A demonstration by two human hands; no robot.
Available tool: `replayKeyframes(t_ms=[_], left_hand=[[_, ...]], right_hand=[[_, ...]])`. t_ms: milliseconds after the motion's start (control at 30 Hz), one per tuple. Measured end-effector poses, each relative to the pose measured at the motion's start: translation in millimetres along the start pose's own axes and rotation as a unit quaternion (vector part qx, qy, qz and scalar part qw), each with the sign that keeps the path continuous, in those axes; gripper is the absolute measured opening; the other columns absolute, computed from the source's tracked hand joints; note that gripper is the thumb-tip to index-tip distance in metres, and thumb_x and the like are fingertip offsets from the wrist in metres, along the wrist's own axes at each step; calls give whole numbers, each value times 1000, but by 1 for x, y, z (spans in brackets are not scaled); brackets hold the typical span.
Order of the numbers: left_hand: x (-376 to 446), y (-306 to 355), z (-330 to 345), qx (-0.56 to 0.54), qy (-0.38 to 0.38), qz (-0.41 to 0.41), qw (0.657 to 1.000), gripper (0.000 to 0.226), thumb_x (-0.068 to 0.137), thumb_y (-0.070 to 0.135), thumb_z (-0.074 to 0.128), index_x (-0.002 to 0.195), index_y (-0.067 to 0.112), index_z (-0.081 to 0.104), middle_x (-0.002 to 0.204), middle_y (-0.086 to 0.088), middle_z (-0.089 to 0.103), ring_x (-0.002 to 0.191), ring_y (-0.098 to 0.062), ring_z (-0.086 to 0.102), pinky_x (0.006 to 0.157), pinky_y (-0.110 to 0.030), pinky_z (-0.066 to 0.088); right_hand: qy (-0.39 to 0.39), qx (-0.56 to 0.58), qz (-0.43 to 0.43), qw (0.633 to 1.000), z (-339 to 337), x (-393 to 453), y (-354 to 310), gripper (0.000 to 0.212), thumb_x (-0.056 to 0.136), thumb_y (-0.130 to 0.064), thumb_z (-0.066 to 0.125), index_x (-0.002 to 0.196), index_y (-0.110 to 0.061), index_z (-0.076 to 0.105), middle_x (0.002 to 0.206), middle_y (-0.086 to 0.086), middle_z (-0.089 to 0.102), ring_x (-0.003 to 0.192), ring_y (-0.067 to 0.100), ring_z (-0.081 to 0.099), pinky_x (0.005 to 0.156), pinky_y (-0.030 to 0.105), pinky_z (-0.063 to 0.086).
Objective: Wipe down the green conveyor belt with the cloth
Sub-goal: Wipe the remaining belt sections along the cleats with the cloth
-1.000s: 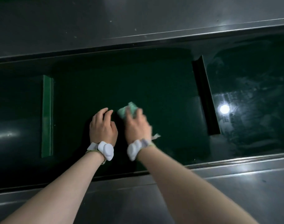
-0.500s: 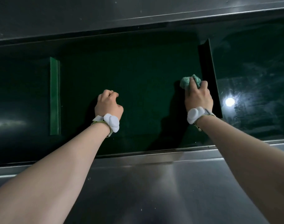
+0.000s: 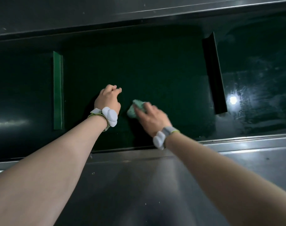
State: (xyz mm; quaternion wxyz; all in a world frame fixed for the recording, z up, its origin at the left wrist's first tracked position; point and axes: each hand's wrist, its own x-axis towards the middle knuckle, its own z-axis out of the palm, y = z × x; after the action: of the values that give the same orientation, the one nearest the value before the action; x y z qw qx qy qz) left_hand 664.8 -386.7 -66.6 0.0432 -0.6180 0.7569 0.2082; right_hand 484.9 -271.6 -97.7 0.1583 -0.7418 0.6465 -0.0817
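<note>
The dark green conveyor belt runs left to right between two grey metal side rails. A crumpled pale green cloth lies pressed on the belt near its middle, under the fingers of my right hand, which is blurred with motion. My left hand rests on the belt just left of the cloth, its fingers curled into a loose fist with nothing in them. Both wrists carry white bands.
A bright green upright cleat crosses the belt at the left and a dark cleat at the right. Beyond the dark cleat the belt looks wet and reflects a lamp. A grey metal rail lies nearest me, another rail behind.
My right hand has swept the cloth leftward from beside the dark cleat back to the belt's middle, close to my left hand. The left hand stays in a fist.
</note>
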Motion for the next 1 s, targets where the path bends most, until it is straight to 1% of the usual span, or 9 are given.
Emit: replayKeyframes(t_ms=[100, 200, 333, 433, 567, 700, 767, 867, 1000], left_hand=[[-3, -2, 0, 6, -1, 2, 1000, 68, 85, -10, 48, 146, 20, 55, 152, 1, 45, 137, -25, 43, 87, -42, 55], [-7, 0, -1, 30, -21, 9, 999, 68, 87, -5, 51, 150, 19, 47, 157, -1, 37, 143, -25, 37, 94, -42, 54], [-5, 1, -4, 42, -43, 24, 998, 68, 87, -1, 53, 152, 19, 44, 159, -2, 34, 143, -25, 37, 93, -39, 52], [-1, -7, -10, 61, -55, 39, 996, 68, 88, -1, 52, 151, 21, 45, 157, -1, 35, 139, -25, 40, 89, -38, 51], [14, -21, -23, 50, -88, 63, 993, 70, 87, -2, 49, 151, 26, 48, 156, 4, 39, 139, -24, 40, 100, -42, 50], [18, -45, -30, 80, -91, 128, 984, 72, 87, -5, 50, 155, 20, 42, 163, 4, 34, 147, -24, 35, 113, -43, 41], [14, -70, -34, 117, -57, 137, 982, 73, 88, -3, 52, 156, 17, 38, 165, -4, 30, 149, -29, 31, 115, -47, 38], [3, -119, -45, 181, 30, 136, 974, 68, 87, -3, 54, 153, 12, 42, 160, -14, 35, 148, -35, 32, 120, -50, 30], [-4, -175, -54, 200, 151, 119, 961, 55, 93, 2, 50, 147, 12, 47, 157, -18, 38, 147, -38, 32, 118, -54, 30]], right_hand=[[50, -26, 168, 984, -28, -10, 75, 54, 97, -23, 59, 149, -27, 47, 117, 18, 52, 81, 42, 62, 58, 43, 53], [87, -26, 322, 942, -49, -18, 123, 50, 100, -39, 53, 148, -33, 42, 122, 19, 45, 86, 45, 62, 59, 41, 44], [112, -34, 416, 902, -35, -2, 88, 54, 99, -29, 49, 152, -28, 37, 129, 20, 42, 100, 45, 59, 72, 47, 50], [88, 3, 378, 922, 1, 13, -9, 60, 96, -19, 51, 154, -26, 34, 132, 18, 42, 100, 40, 59, 71, 45, 53], [24, 49, 205, 977, 41, 20, -139, 58, 83, -10, 67, 139, -17, 54, 110, 16, 51, 76, 34, 58, 54, 37, 49], [-11, 39, 72, 997, 34, 18, -132, 54, 87, -20, 70, 139, -20, 55, 104, 14, 50, 70, 34, 57, 49, 37, 44], [7, 19, 72, 997, 24, 13, -92, 56, 92, -22, 65, 146, -24, 51, 109, 15, 54, 74, 37, 59, 52, 42, 52], [50, -6, 231, 972, -1, 4, -10, 56, 97, -20, 57, 151, -28, 44, 124, 21, 50, 89, 45, 63, 67, 45, 56], [105, -13, 447, 888, -33, -1, 64, 52, 97, -32, 50, 148, -29, 40, 133, 25, 43, 105, 51, 58, 86, 50, 50]])
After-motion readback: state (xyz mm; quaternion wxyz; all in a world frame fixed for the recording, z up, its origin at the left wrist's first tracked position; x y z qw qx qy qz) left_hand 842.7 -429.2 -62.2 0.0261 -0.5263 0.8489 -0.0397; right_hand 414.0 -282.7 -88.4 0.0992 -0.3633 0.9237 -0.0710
